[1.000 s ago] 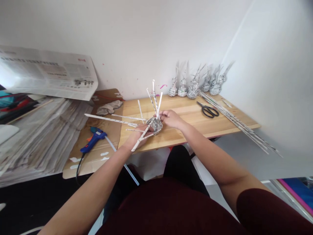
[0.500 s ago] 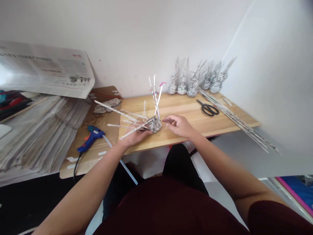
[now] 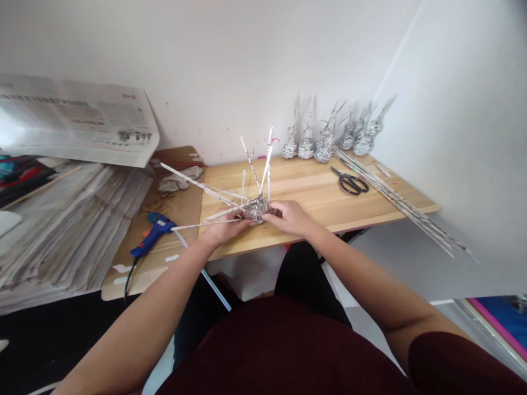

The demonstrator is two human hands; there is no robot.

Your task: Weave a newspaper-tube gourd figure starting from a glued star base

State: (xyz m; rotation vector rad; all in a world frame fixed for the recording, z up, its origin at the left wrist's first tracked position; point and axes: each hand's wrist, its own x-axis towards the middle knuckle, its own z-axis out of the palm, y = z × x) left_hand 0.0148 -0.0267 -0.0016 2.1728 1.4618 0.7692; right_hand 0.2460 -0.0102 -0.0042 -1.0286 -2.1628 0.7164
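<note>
Between my hands, above the front of the wooden table, is a small woven newspaper basket with several rolled paper sticks jutting up and out to the left. My left hand is closed on its left side, thumb along the near edge, with some sticks crossing over the fingers. At the right side, my right hand pinches the basket's rim between thumb and bent fingers. The hands partly hide the basket's sides.
A blue glue gun lies on cardboard at the left, beside stacked newspapers. Black-handled scissors and a bundle of paper sticks lie right. Several woven paper figures stand along the wall.
My right hand has moved left and closed on the basket's right side, where before it was apart from it. The basket has turned, and its sticks point in different directions.
</note>
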